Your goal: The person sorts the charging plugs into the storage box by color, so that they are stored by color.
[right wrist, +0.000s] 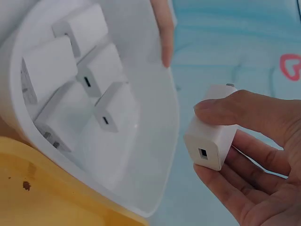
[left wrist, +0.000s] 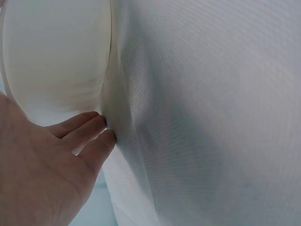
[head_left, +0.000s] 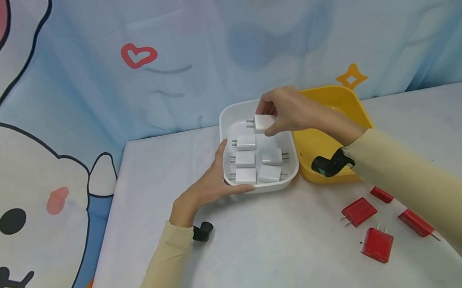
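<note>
My right hand pinches a white charger plug between thumb and fingers, above the far part of the white tub. In the right wrist view the plug's port faces the camera. Several more white charger plugs lie in the tub in two columns, prongs pointing outward. At the tub's near left corner my left hand rests with thumb and forefinger spread along its sides. The left wrist view shows this hand's fingers nearly straight at the tub's wall and base.
A yellow tub stands against the white one on the right, partly hidden by my right arm. Several red charger plugs lie loose on the white-covered table at the near right. Behind hangs a printed blue curtain.
</note>
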`<action>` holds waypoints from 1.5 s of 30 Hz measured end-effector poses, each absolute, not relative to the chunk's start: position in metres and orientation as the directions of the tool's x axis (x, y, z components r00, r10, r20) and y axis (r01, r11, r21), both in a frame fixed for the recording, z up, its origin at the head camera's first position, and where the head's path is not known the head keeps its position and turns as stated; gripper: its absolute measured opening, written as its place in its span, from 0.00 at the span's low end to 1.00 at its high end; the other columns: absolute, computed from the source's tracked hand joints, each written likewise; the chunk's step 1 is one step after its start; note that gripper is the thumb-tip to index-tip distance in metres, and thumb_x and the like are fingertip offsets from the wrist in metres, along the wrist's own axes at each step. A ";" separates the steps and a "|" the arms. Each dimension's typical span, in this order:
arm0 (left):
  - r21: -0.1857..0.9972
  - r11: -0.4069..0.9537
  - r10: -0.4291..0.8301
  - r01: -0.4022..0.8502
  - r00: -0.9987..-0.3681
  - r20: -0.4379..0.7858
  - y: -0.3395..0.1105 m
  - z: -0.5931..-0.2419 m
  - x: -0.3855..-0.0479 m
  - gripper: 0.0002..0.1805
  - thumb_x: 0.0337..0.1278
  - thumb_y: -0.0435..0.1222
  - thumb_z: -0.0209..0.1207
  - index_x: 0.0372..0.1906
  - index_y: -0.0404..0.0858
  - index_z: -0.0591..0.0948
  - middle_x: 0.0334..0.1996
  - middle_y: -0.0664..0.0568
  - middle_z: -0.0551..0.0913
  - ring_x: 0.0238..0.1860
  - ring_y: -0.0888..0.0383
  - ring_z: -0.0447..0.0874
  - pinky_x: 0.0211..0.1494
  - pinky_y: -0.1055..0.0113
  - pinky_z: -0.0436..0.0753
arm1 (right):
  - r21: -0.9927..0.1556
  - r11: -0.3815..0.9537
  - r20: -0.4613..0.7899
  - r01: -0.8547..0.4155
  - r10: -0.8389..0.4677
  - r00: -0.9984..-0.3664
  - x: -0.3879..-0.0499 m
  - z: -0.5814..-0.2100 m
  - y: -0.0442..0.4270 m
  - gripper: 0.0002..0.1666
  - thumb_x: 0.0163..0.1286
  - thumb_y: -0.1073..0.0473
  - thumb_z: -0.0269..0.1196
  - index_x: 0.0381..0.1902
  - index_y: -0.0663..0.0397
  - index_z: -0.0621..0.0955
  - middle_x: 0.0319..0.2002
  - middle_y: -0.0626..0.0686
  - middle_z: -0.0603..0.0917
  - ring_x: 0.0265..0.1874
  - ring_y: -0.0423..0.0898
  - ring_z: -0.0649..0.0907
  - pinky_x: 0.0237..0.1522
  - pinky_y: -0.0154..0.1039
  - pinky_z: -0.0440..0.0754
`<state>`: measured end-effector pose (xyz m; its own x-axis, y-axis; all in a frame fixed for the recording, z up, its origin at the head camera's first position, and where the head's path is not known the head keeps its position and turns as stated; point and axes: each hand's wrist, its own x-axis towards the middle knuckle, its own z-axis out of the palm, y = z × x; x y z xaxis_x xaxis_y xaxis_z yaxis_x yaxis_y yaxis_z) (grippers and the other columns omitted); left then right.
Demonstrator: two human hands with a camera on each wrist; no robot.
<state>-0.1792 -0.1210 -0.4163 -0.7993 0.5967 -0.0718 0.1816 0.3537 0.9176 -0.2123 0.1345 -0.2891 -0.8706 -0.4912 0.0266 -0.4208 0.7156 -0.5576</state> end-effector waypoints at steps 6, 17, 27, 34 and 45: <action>0.915 0.360 0.598 0.181 -0.798 -0.078 -0.120 -0.415 -0.178 0.72 0.54 0.41 0.77 0.84 0.47 0.30 0.82 0.49 0.53 0.77 0.55 0.57 0.79 0.50 0.59 | -0.551 0.751 -0.028 -0.364 -0.453 -0.891 -0.234 -0.298 0.131 0.20 0.59 0.68 0.77 0.47 0.71 0.83 0.45 0.66 0.86 0.46 0.61 0.83 0.55 0.54 0.82; 0.913 0.368 0.592 0.174 -0.802 -0.086 -0.118 -0.413 -0.173 0.73 0.52 0.42 0.78 0.85 0.46 0.31 0.82 0.48 0.53 0.78 0.53 0.57 0.80 0.51 0.59 | -0.394 0.846 -0.148 -0.359 -0.444 -0.884 -0.245 -0.337 0.129 0.18 0.57 0.70 0.75 0.43 0.68 0.80 0.38 0.61 0.81 0.39 0.57 0.77 0.49 0.51 0.82; 0.917 0.356 0.596 0.181 -0.799 -0.074 -0.116 -0.413 -0.171 0.72 0.54 0.41 0.77 0.84 0.46 0.30 0.83 0.49 0.53 0.80 0.52 0.55 0.80 0.51 0.57 | -0.348 0.878 -0.215 -0.329 -0.417 -0.883 -0.246 -0.354 0.127 0.17 0.59 0.74 0.73 0.45 0.70 0.80 0.42 0.63 0.81 0.41 0.57 0.78 0.49 0.50 0.81; 0.909 0.373 0.586 0.186 -0.807 -0.076 -0.116 -0.412 -0.172 0.73 0.52 0.41 0.78 0.84 0.45 0.30 0.82 0.48 0.53 0.79 0.52 0.55 0.80 0.50 0.57 | -0.336 0.890 -0.266 -0.308 -0.403 -0.876 -0.251 -0.350 0.126 0.17 0.60 0.74 0.71 0.46 0.70 0.79 0.43 0.63 0.81 0.40 0.57 0.78 0.48 0.49 0.82; 0.912 0.367 0.588 0.185 -0.806 -0.074 -0.115 -0.414 -0.172 0.73 0.52 0.40 0.78 0.84 0.45 0.31 0.82 0.48 0.54 0.79 0.53 0.57 0.80 0.52 0.58 | -0.339 0.901 -0.324 -0.270 -0.382 -0.866 -0.249 -0.352 0.123 0.17 0.61 0.74 0.69 0.47 0.69 0.78 0.43 0.64 0.80 0.41 0.58 0.78 0.47 0.48 0.81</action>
<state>-0.1717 -0.1153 -0.4144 -0.8057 0.5878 -0.0737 0.1846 0.3673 0.9116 -0.2494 0.1233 -0.3520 -0.8656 -0.3815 -0.3243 -0.2703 0.9012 -0.3387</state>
